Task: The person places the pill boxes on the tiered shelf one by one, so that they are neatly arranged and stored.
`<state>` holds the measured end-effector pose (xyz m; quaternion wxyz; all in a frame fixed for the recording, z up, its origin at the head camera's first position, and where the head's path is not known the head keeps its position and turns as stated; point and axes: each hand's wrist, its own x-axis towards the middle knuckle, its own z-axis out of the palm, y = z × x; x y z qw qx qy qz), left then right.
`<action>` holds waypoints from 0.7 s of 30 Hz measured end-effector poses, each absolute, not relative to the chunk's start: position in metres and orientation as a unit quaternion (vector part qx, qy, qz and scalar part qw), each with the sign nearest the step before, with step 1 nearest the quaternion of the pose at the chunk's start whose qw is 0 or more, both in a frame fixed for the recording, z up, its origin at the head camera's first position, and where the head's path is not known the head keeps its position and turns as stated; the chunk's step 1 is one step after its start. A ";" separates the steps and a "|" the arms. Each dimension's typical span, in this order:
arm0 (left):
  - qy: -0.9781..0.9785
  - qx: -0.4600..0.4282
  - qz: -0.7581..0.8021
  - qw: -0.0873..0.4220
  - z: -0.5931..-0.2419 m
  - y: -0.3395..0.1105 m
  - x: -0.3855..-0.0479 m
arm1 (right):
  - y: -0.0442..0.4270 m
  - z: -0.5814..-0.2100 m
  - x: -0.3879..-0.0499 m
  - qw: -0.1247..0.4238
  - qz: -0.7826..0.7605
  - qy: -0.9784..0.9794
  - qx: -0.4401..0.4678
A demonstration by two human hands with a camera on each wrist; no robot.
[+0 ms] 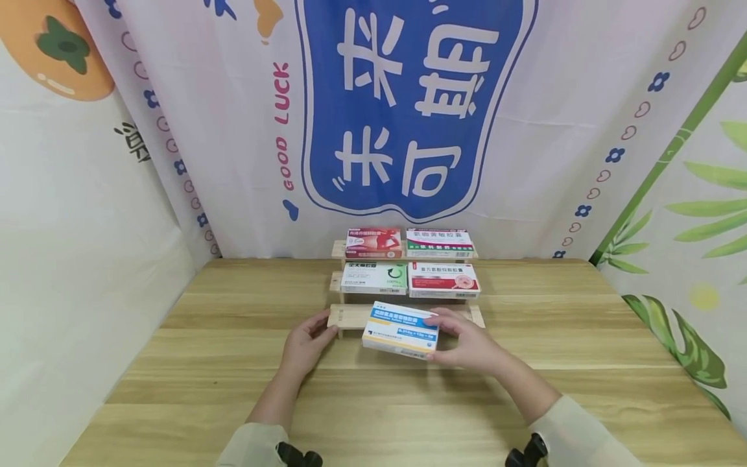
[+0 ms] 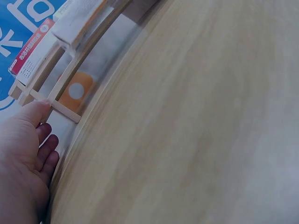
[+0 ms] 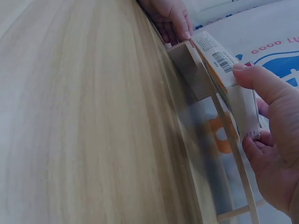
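Note:
In the head view my right hand (image 1: 467,340) grips a white, blue and yellow medicine box (image 1: 401,329) by its right end. Its thumb and fingers also show around the box (image 3: 243,109) in the right wrist view. The box is tilted at the lowest tier of a small wooden step rack (image 1: 347,316); whether it touches the tier I cannot tell. My left hand (image 1: 305,344) holds the left end of that tier. In the left wrist view, the thumb of this hand (image 2: 23,154) lies against the rack's end, with the other fingers bent below.
On the middle tier sit a white-green box (image 1: 373,277) and a white-red box (image 1: 443,279). A red box (image 1: 373,242) and a white-green-purple box (image 1: 439,242) occupy the top tier. The rack stands on a wood-grain table (image 1: 245,324), before a printed cloth (image 1: 525,162).

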<state>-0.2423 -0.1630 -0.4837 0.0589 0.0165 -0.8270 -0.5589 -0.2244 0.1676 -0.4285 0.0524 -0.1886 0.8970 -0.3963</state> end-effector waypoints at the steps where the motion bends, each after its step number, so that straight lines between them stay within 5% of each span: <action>1: -0.827 0.017 -0.559 0.059 -0.484 -0.163 -0.243 | 0.166 -0.430 -0.226 0.052 -0.397 0.897 -0.189; 11: -0.828 0.016 -0.556 0.070 -0.483 -0.162 -0.242 | 0.156 -0.437 -0.234 0.058 -0.407 0.895 -0.175; 21: -0.828 0.015 -0.556 0.063 -0.483 -0.162 -0.242 | 0.144 -0.445 -0.230 -0.014 -0.390 0.908 -0.153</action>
